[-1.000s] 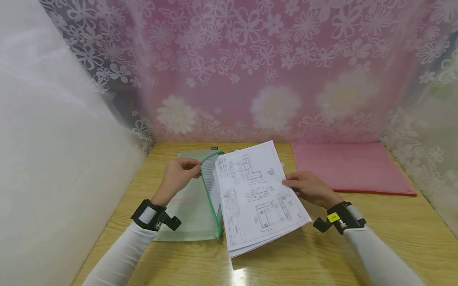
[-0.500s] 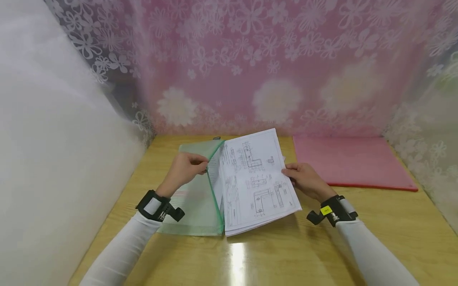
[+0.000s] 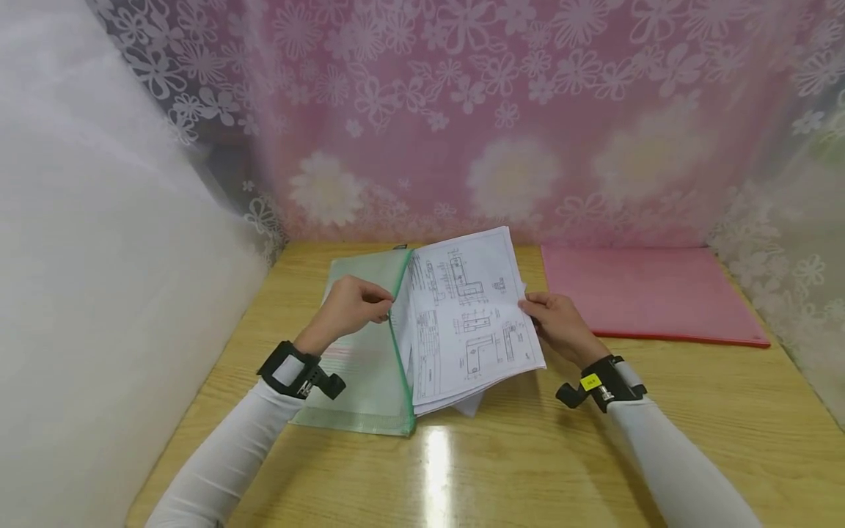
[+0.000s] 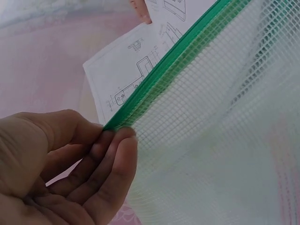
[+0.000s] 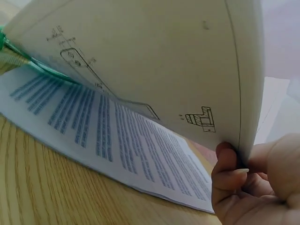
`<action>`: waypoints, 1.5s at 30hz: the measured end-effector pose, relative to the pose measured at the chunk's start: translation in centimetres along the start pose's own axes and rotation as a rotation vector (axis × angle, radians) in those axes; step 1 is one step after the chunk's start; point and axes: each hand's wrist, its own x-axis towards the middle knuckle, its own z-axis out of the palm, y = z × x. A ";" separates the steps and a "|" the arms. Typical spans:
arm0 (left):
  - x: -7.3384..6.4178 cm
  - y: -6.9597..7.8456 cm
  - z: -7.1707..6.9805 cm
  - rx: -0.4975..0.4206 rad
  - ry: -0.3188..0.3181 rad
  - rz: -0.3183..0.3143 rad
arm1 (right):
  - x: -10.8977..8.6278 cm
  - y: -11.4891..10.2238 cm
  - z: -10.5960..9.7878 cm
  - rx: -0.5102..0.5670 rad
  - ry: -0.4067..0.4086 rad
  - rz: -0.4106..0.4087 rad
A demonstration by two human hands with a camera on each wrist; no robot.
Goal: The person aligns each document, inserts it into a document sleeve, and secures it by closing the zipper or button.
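Partly, drawing sheets [image 3: 469, 330] hide text pages [image 5: 93, 117]; right hand [image 3: 557, 323] pinches sheets at three o'clock, left hand [image 3: 350, 308] the mesh pouch [image 3: 370, 381] at nine.

Soft, even light fills the head view, with a white streak of glare on the table [image 3: 508, 469] and a faint shadow beside each sleeve [image 3: 673, 455]. Close up, the left hand [image 4: 61, 133] looks dim, the mesh folder [image 4: 187, 112] hazy. The raised sheet [image 5: 154, 61] is shaded — the printed sheet [image 5: 117, 136] below too blurred to read.
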 end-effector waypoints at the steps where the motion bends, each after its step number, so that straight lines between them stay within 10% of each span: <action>1: 0.0 0.0 -0.1 -0.002 -0.009 -0.004 | 0.1 0.0 0.0 0.010 0.010 0.006; 22: 0.3 -1.2 0.1 0.000 -0.034 -0.048 | 0.6 1.7 1.9 -0.204 0.204 -0.069; 37: 0.7 -2.0 1.2 -0.013 0.002 -0.063 | -0.9 0.9 2.1 -0.522 -0.032 0.079; 45: 0.8 -1.9 1.5 0.011 0.011 -0.073 | -1.3 0.7 2.1 -0.522 -0.067 0.161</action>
